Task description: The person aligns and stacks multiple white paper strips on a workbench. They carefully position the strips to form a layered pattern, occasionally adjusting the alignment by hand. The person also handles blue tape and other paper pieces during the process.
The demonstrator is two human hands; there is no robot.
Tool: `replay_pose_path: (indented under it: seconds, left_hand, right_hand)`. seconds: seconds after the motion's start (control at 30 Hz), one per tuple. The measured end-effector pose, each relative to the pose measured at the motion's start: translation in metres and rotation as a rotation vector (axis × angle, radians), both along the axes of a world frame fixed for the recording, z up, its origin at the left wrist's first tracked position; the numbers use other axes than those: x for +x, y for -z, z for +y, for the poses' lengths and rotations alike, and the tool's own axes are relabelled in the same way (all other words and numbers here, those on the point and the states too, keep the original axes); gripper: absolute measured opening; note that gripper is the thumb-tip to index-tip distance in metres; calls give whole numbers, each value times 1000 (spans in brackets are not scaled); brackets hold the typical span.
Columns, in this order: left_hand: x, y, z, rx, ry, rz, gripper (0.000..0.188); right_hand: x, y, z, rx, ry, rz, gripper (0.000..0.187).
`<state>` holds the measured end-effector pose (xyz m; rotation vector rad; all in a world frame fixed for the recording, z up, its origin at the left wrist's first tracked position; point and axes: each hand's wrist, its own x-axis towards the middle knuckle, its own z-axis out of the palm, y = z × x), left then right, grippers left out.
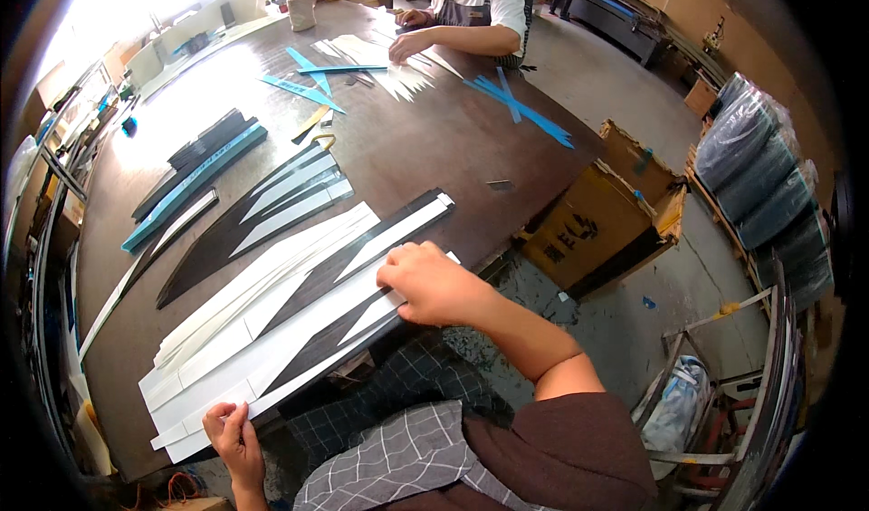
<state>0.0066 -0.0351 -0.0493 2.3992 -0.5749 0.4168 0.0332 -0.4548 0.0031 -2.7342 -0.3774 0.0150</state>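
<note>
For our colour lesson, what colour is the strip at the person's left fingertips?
The strip is white, best seen in the head view.

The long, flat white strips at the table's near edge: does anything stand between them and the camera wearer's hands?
Nothing visible does: the left hand touches the white strips at their lower-left end, and the right hand lies over them near the upper-right end. What lies beneath that hand is hidden.

an open cardboard box (579, 244) stands left of plastic-wrapped stacks (769, 176).
</note>
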Motion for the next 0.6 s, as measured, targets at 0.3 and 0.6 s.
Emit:
replay_pose_path:
  seconds: [0.3, 0.6]
  left_hand:
    - [15, -22, -2, 91, -6, 47, 43]
    - [109, -41, -40, 272, 173, 45, 59]
  right_hand:
    - [38, -16, -18, -43, -182, 242, 19]
    - [89, -21, -61, -77, 68, 173, 21]
